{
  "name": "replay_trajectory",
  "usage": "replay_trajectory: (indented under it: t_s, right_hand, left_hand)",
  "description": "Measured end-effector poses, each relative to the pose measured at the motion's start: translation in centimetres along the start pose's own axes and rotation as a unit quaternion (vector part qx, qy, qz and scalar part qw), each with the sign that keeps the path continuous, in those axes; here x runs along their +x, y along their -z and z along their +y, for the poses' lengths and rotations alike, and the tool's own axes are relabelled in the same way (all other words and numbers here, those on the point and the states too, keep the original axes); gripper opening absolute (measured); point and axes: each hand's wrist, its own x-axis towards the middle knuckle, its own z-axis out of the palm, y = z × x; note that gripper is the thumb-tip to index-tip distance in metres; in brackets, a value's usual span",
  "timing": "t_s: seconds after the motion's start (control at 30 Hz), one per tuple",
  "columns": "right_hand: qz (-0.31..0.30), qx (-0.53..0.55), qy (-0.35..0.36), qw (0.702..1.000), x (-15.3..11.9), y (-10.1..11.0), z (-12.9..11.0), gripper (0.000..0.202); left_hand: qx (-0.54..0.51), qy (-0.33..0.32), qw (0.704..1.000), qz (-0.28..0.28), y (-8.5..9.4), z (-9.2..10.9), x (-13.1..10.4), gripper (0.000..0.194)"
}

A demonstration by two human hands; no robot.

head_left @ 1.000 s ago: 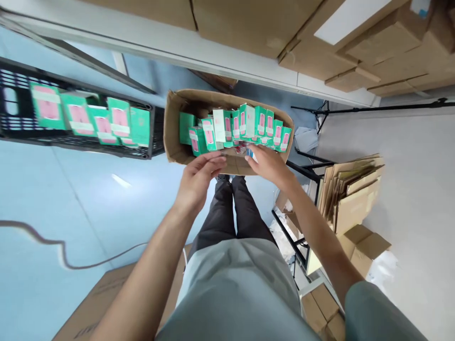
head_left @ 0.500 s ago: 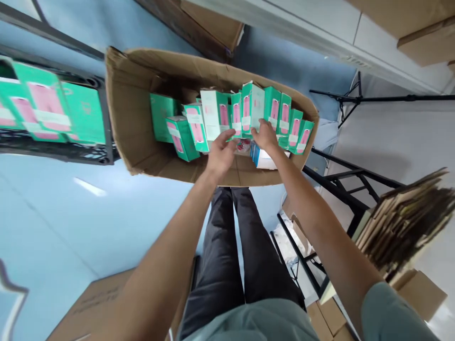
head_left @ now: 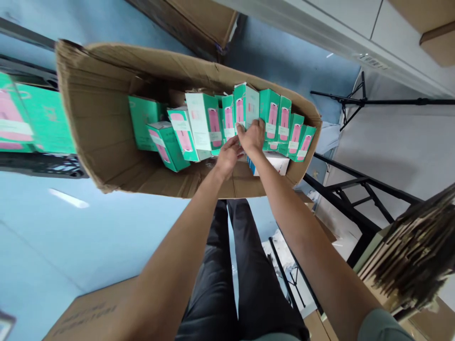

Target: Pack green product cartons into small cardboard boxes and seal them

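Observation:
A long open cardboard carton [head_left: 106, 161] holds a row of several green-and-white boxes with pink pictures. My right hand [head_left: 252, 137] lies on the lower front of a green-and-white box [head_left: 247, 102] near the middle of the row, thumb and fingers curled on it. Close beside it, my left hand [head_left: 229, 154] is at the lower edge of the neighbouring narrow box [head_left: 228, 113], fingers bent; what they grip, if anything, is hidden. A white-and-blue box [head_left: 276, 163] lies below the row, right of my hands. At the left, one green box [head_left: 170, 147] leans sideways.
More green boxes [head_left: 44, 118] sit in a black crate [head_left: 42, 163] at the left. Black metal frames [head_left: 355, 182] and stacked flat cardboard [head_left: 412, 246] stand at the right. A large brown box [head_left: 92, 308] is at the lower left, a white surface [head_left: 341, 21] at the upper right.
Both hands have drawn closer together, the right one moving left onto the box front. The carton and its boxes appear larger and reach further left in view.

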Motion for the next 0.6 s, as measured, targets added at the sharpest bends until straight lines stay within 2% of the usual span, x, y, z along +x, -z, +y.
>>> replay_trajectory:
  t_s: [0.2,0.3,0.43,0.6]
  right_hand:
    - [0.020,0.076,-0.070,0.994,3.0,-1.2,-0.8,0.058]
    - [0.003,0.080,-0.084,0.993,4.3,-1.3,-1.1,0.071]
    - [-0.041,0.088,-0.101,0.990,5.8,-1.1,-1.5,0.085]
    - [-0.038,0.114,-0.092,0.988,7.5,-1.6,-1.1,0.075]
  left_hand:
    - [-0.004,0.018,1.000,0.000,1.0,1.1,-0.3,0.053]
    - [-0.008,0.032,0.999,-0.001,1.3,1.1,-0.7,0.050]
    - [0.002,0.048,0.999,0.026,1.6,0.1,-1.6,0.043]
    - [0.000,0.063,0.997,0.041,2.6,-2.1,-3.2,0.037]
